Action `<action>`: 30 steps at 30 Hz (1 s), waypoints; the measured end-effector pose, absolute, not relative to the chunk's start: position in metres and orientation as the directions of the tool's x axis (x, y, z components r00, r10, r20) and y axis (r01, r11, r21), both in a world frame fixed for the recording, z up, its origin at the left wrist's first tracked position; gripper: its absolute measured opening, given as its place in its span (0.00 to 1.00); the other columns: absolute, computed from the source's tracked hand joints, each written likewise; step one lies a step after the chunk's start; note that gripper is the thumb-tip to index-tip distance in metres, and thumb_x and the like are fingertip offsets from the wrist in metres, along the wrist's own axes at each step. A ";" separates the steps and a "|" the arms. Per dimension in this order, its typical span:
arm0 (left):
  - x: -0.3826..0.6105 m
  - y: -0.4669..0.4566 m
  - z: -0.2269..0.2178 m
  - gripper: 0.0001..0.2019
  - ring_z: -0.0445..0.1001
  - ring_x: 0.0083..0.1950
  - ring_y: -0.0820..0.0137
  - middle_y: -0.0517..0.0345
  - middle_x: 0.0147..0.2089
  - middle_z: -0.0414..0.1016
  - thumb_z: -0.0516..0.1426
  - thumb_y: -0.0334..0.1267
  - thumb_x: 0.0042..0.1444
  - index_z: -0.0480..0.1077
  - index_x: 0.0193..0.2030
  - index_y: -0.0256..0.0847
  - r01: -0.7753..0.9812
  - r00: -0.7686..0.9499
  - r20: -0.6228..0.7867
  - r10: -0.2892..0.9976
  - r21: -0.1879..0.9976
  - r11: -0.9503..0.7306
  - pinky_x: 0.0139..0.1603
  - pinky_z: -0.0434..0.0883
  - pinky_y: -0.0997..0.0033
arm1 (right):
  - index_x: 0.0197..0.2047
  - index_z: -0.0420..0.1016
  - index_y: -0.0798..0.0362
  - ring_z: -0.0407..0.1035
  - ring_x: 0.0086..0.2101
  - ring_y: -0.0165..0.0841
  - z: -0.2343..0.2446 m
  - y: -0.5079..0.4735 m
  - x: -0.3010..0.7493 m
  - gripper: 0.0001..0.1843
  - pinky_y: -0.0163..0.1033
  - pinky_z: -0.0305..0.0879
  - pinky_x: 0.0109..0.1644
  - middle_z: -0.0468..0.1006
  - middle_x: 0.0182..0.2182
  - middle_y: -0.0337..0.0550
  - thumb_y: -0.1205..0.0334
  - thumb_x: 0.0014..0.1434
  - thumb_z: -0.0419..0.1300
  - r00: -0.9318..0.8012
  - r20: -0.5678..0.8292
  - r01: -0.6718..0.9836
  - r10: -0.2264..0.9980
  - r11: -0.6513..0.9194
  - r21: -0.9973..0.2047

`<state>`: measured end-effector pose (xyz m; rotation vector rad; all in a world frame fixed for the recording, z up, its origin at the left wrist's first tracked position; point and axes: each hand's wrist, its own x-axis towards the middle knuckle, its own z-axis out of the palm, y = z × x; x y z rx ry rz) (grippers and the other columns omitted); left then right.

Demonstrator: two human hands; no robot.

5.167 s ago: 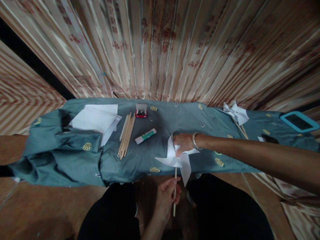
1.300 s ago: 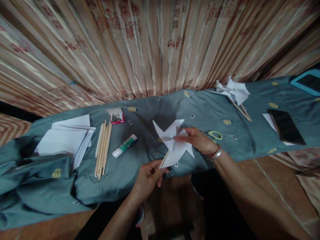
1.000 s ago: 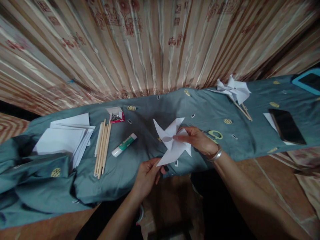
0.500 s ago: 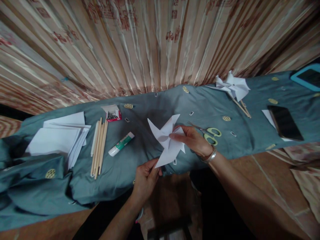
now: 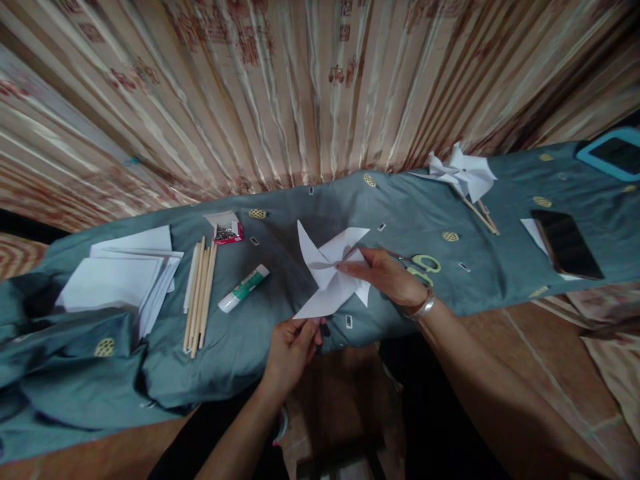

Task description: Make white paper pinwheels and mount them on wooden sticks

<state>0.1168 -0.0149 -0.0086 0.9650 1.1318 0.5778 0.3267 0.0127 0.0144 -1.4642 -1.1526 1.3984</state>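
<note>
A white paper pinwheel (image 5: 327, 270) hovers over the teal-covered table (image 5: 280, 333). My right hand (image 5: 385, 275), a silver bracelet on its wrist, pinches the pinwheel at its centre. Just below the lowest blade, my left hand (image 5: 291, 347) is closed around the pinwheel's stick, which is hidden behind the paper. Green-handled scissors (image 5: 419, 265) lie just right of my right hand.
A glue stick (image 5: 243, 288), several wooden sticks (image 5: 199, 295), a stack of white paper (image 5: 123, 280) and a small red box of pins (image 5: 224, 227) lie to the left. A finished pinwheel (image 5: 463, 175), a dark phone (image 5: 565, 244) and a blue-cased tablet (image 5: 610, 153) are to the right. A striped curtain hangs behind.
The pinwheel has turned slightly between my hands, its blades rotated and its lower tip swung left. My left hand has slid a little lower along the stick. Both grips hold.
</note>
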 end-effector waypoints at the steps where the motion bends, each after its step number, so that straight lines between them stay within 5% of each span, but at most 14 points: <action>1: 0.117 -0.015 -0.008 0.26 0.51 0.13 0.82 0.66 0.15 0.60 0.62 0.62 0.43 0.70 0.23 0.36 0.073 0.349 -0.483 0.803 0.868 0.491 0.15 0.45 0.77 | 0.32 0.75 0.55 0.60 0.26 0.27 0.015 0.012 0.327 0.20 0.35 0.54 0.29 0.71 0.25 0.36 0.44 0.51 0.65 -0.027 -0.276 0.081 0.961 -0.273 -0.959; 13: 0.116 -0.012 -0.004 0.25 0.52 0.13 0.83 0.64 0.18 0.66 0.63 0.60 0.44 0.69 0.20 0.35 0.007 0.340 -0.440 0.831 0.885 0.466 0.16 0.46 0.76 | 0.33 0.76 0.52 0.65 0.28 0.28 0.016 0.010 0.333 0.25 0.34 0.61 0.31 0.75 0.30 0.38 0.36 0.48 0.65 0.004 -0.338 -0.027 0.941 -0.338 -0.941; 30: 0.119 -0.008 0.003 0.17 0.52 0.14 0.83 0.65 0.21 0.67 0.63 0.47 0.44 0.75 0.33 0.32 -0.227 0.312 -0.501 0.807 0.786 0.575 0.16 0.46 0.76 | 0.29 0.75 0.51 0.69 0.28 0.30 0.015 0.009 0.334 0.27 0.34 0.66 0.33 0.77 0.26 0.39 0.33 0.45 0.65 0.001 -0.372 -0.046 0.928 -0.372 -0.927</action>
